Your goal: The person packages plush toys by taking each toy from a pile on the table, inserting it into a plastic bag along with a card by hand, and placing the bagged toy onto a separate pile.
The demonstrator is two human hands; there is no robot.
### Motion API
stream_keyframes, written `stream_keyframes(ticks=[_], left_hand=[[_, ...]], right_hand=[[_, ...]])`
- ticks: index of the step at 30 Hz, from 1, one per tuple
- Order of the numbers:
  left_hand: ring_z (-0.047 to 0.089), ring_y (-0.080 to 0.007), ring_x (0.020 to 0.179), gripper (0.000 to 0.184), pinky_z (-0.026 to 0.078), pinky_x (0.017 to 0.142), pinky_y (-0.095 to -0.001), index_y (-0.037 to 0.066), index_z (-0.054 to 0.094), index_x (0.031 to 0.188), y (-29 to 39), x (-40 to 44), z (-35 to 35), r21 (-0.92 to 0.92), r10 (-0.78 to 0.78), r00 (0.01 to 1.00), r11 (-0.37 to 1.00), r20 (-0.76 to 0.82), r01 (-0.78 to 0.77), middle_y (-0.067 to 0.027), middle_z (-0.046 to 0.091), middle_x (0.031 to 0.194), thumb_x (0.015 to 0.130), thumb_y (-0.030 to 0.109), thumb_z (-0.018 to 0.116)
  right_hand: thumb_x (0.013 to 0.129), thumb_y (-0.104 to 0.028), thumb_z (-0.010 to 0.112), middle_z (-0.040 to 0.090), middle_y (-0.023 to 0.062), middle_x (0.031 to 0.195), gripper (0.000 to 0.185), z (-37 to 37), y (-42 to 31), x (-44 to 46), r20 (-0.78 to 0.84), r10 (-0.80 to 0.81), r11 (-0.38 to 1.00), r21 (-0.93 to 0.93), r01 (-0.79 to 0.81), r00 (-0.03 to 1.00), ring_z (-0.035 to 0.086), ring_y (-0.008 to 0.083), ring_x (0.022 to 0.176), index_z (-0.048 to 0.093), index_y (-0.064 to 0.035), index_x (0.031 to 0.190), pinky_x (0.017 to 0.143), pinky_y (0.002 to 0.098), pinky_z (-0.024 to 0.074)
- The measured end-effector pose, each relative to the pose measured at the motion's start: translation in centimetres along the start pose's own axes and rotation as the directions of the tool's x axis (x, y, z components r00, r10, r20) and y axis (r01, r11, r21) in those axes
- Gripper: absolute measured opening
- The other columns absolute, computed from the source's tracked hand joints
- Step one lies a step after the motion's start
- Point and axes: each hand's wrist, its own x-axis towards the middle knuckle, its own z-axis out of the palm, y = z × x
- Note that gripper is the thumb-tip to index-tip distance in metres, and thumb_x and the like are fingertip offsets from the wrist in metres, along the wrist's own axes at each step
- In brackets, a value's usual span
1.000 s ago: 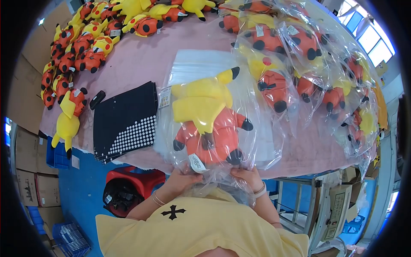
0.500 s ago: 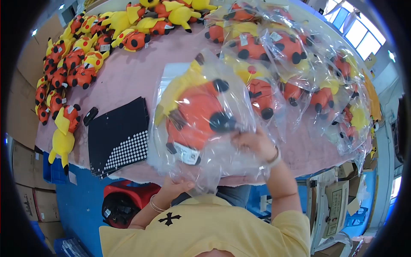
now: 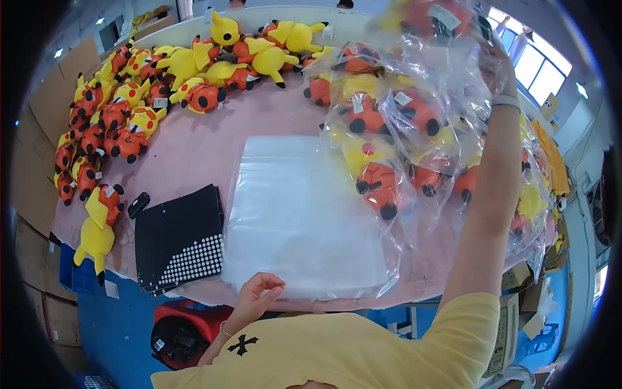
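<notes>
My right hand, its arm stretched far out to the upper right, grips a clear bag holding a plush toy above the pile of bagged plush toys. Motion blurs that bag, and plastic partly covers the fingers. Near the table's front edge my left hand is raised with fingers curled apart and nothing between them. Just beyond it lies a stack of flat clear plastic bags. Left of the stack are black sheets with white dots.
Unbagged yellow and orange plush toys are heaped along the left and back of the pink table. One plush toy lies at the left edge, near a small black object. A red stool stands below.
My right hand has carried the bagged plush toy from in front of me to the upper right. My left hand has let go of the bag, and the flat bag stack is now uncovered.
</notes>
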Motion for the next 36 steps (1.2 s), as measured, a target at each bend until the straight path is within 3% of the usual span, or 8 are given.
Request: stream_keyframes(ticks=[5, 10, 11, 12, 14, 24, 29, 36], left_hand=[[0.056, -0.0130, 0.085, 0.015, 0.043, 0.081, -0.0239, 0.002, 0.055, 0.099, -0.1, 0.7, -0.3, 0.078, -0.030, 0.999, 0.996, -0.015, 0.031, -0.0070, 0.061, 0.094, 0.084, 0.002, 0.059], [0.056, -0.0118, 0.081, 0.012, 0.044, 0.078, -0.0225, 0.001, 0.058, 0.096, 0.6, 2.1, 0.2, 0.121, -0.056, 0.998, 0.991, 0.002, 0.055, -0.0052, 0.062, 0.091, 0.084, 0.003, 0.058], [0.056, -0.0117, 0.081, 0.012, 0.044, 0.078, -0.0222, 0.001, 0.058, 0.095, 0.8, 2.5, 0.2, 0.178, -0.058, 0.998, 0.983, 0.027, 0.052, -0.0055, 0.062, 0.091, 0.084, 0.002, 0.058], [0.056, -0.0117, 0.081, 0.012, 0.044, 0.077, -0.0219, 0.002, 0.058, 0.095, 1.0, 2.8, 0.1, 0.234, -0.061, 0.997, 0.971, 0.053, 0.047, -0.0057, 0.062, 0.091, 0.084, 0.001, 0.057], [0.056, -0.0115, 0.080, 0.012, 0.044, 0.077, -0.0213, 0.002, 0.058, 0.095, 1.5, 2.8, 0.1, 0.341, -0.078, 0.994, 0.939, 0.082, 0.046, -0.0063, 0.062, 0.091, 0.084, 0.000, 0.057], [0.054, -0.0092, 0.074, 0.010, 0.044, 0.070, -0.0199, 0.001, 0.061, 0.091, 2.2, 5.0, -4.6, 0.372, 0.047, 0.996, 0.928, -0.069, -0.018, -0.0025, 0.062, 0.086, 0.083, 0.002, 0.057], [0.052, -0.0078, 0.071, 0.013, 0.043, 0.067, -0.0187, 0.001, 0.060, 0.094, 3.8, 4.2, -10.9, 0.524, 0.145, 0.952, 0.851, -0.269, 0.018, -0.0020, 0.060, 0.084, 0.082, 0.002, 0.057], [0.056, -0.0106, 0.073, 0.023, 0.044, 0.063, -0.0204, 0.003, 0.058, 0.104, 5.5, 10.3, -24.7, 0.417, 0.197, 0.783, 0.905, -0.590, 0.086, -0.0030, 0.059, 0.092, 0.082, 0.009, 0.059]], right_hand=[[0.080, -0.009, 0.058, 0.062, 0.0102, 0.084, 0.018, -11.8, 2.6, -0.3, -0.408, -0.091, 0.949, -0.313, -0.046, 0.908, 0.056, 0.0164, 0.069, 0.061, 0.0013, 0.094, 0.061, 0.0230, 0.0464], [0.078, -0.006, 0.059, 0.063, 0.0096, 0.079, 0.015, -16.8, 7.9, -4.9, 0.047, -0.314, 0.219, -0.968, 0.121, 0.948, 0.055, 0.0172, 0.064, 0.062, 0.0000, 0.091, 0.056, 0.0207, 0.0454], [0.078, -0.006, 0.059, 0.064, 0.0095, 0.078, 0.014, -16.5, 9.1, -6.0, 0.080, -0.295, 0.253, -0.954, 0.159, 0.952, 0.055, 0.0173, 0.063, 0.062, -0.0003, 0.091, 0.055, 0.0202, 0.0452], [0.080, -0.006, 0.058, 0.063, 0.0083, 0.079, 0.015, -15.3, 10.0, -7.5, -0.121, -0.205, 0.634, -0.772, 0.038, 0.971, 0.054, 0.0145, 0.062, 0.062, -0.0014, 0.094, 0.054, 0.0190, 0.0444], [0.083, -0.007, 0.054, 0.063, 0.0061, 0.081, 0.019, -11.8, 12.4, -11.4, -0.322, 0.186, 0.979, -0.017, -0.202, 0.928, 0.052, 0.0090, 0.061, 0.061, -0.0038, 0.100, 0.053, 0.0167, 0.0426], [0.079, 0.004, 0.050, 0.061, 0.0067, 0.077, 0.017, 3.2, 14.1, -39.4, -0.071, 0.393, 0.838, -0.384, -0.389, 0.917, 0.051, 0.0122, 0.060, 0.060, -0.0015, 0.091, 0.056, 0.0224, 0.0439], [0.070, 0.009, 0.056, 0.063, 0.0098, 0.087, 0.030, 5.0, 18.2, -49.9, 0.324, 0.144, 0.467, -0.855, 0.225, 0.935, 0.056, 0.0233, 0.072, 0.060, -0.0025, 0.097, 0.067, 0.0304, 0.0468], [0.069, 0.006, 0.054, 0.057, 0.0094, 0.106, 0.031, 5.8, 20.7, -55.4, 0.227, 0.092, 0.331, -0.925, 0.185, 0.970, 0.049, 0.0284, 0.098, 0.058, -0.0065, 0.098, 0.090, 0.0423, 0.0389]])
